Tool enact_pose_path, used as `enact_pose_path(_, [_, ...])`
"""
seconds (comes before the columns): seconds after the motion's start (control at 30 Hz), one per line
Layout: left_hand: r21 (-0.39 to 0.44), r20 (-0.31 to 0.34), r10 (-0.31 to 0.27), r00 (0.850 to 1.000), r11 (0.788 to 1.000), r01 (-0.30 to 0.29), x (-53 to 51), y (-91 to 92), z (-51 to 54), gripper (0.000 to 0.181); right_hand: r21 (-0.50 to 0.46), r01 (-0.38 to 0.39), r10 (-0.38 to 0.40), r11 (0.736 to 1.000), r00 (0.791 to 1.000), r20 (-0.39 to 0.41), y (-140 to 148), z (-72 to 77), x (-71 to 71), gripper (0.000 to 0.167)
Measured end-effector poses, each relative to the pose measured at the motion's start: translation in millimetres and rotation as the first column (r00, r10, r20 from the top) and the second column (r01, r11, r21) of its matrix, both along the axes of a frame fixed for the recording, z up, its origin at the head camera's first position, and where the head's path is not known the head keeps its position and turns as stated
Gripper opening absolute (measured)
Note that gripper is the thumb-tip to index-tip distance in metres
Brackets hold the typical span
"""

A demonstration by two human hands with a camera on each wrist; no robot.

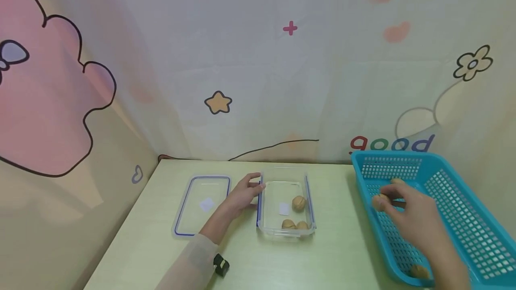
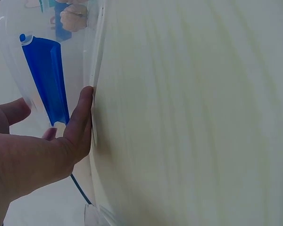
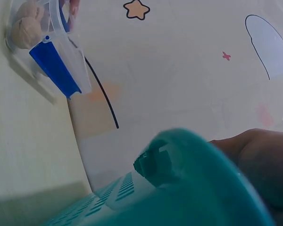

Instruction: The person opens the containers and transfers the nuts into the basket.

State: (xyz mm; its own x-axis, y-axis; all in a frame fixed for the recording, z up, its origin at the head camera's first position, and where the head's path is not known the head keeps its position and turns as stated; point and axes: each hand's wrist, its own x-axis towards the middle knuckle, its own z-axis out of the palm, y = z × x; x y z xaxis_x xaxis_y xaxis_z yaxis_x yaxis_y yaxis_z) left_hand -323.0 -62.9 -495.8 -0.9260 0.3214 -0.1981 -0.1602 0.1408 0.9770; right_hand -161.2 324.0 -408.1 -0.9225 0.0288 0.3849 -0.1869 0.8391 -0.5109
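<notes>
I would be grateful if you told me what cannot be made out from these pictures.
- Head view: whatever lies in the blue basket directly behind the right hand, which blocks it.
- Head view: the basket's near right corner, cut off by the picture's edge.
- Right wrist view: the hand's grip on the held walnut, apparently behind the basket's rim.
- Left wrist view: all the walnuts in the clear box, cut off by the top edge.

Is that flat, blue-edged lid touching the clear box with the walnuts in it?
Apart: the head view shows the lid lying left of the clear box, with bare tabletop and the left hand between them.
</notes>
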Motion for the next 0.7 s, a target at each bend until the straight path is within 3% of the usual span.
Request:
enact_pose_path(0.3, [0.005,0.004,0.001,1.0,1.0,-0.001,0.6,-1.7,0.4,0.059,0.021,-0.004,0.001,1.0,0.99,0.141,14,-5.1,-3.5,0.038])
enact_pose_path(0.5, [0.003,0.003,-0.001,1.0,1.0,0.001,-1.1,-1.7,0.0,0.058,0.021,-0.013,0.01,1.0,0.988,0.156,16,-7.0,-3.3,0.038])
enact_pose_path(0.7, [-0.005,0.002,0.001,1.0,1.0,-0.001,-0.6,-2.8,-0.4,0.059,0.046,-0.011,0.006,0.999,0.993,0.116,15,-7.1,-4.0,0.04])
